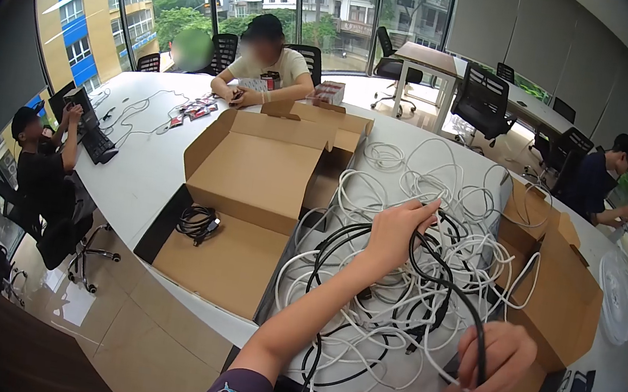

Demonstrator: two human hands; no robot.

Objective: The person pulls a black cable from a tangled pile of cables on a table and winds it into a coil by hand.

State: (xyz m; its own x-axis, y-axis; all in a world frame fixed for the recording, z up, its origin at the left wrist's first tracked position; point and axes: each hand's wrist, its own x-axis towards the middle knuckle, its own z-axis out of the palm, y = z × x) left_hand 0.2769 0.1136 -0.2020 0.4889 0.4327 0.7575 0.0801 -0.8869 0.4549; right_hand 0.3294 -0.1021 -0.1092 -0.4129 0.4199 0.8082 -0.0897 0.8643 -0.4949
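A tangled heap of white cables (pixel 360 330) and black cables (pixel 314 263) covers the table in front of me. Over the heap, my left hand (pixel 403 227) has its fingers closed on a black cable. The same black cable (pixel 467 295) arcs down to the right, where my right hand (pixel 497 363) holds it between closed fingers. That hand is nearer to me, by the right box, and slightly blurred. Left of the heap, an open cardboard box (pixel 228 276) contains a coiled black cable (pixel 199 223).
More open cardboard boxes stand behind (pixel 355 126) and to the right (pixel 556 283). A person (pixel 275 72) sits across the table (pixel 126 179); others are at the far left (pixel 40 168) and far right (pixel 590 181). A fan cover (pixel 618 295) lies at the right edge.
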